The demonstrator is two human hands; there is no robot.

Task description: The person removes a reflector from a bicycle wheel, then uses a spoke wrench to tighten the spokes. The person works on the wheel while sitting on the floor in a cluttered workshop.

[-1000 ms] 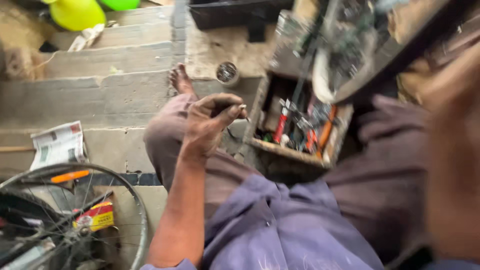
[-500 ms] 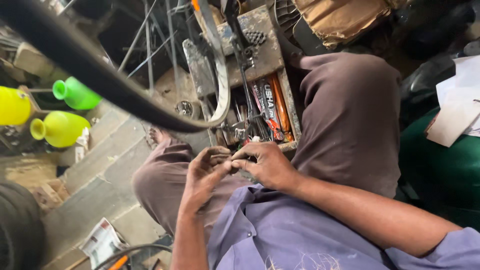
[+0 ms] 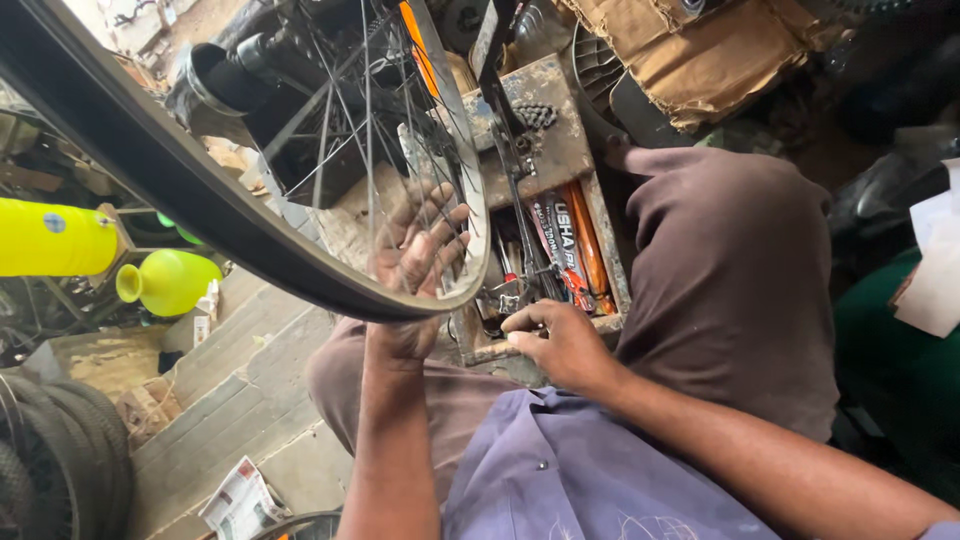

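left hand: raised with fingers spread, grip released, seen behind the spokes of the bicycle wheel and just beside its rim.
right hand: low at the near edge of the wooden toolbox, fingers curled; whether the grip holds anything, cannot tell.
bicycle wheel: black tyre sweeps across the upper left of the view, spokes fan toward the top centre; it stands between the camera and the left hand.
toolbox: wooden, grimy, between the person's knees, holding tools and long orange-red packets lying side by side.
in the way: tyre and spokes screen part of the toolbox and a black container behind them.
around: torn brown cardboard at top right; yellow-green plastic jugs at left; stacked black tyres at lower left; folded newspaper on the concrete steps; white paper at the right edge.
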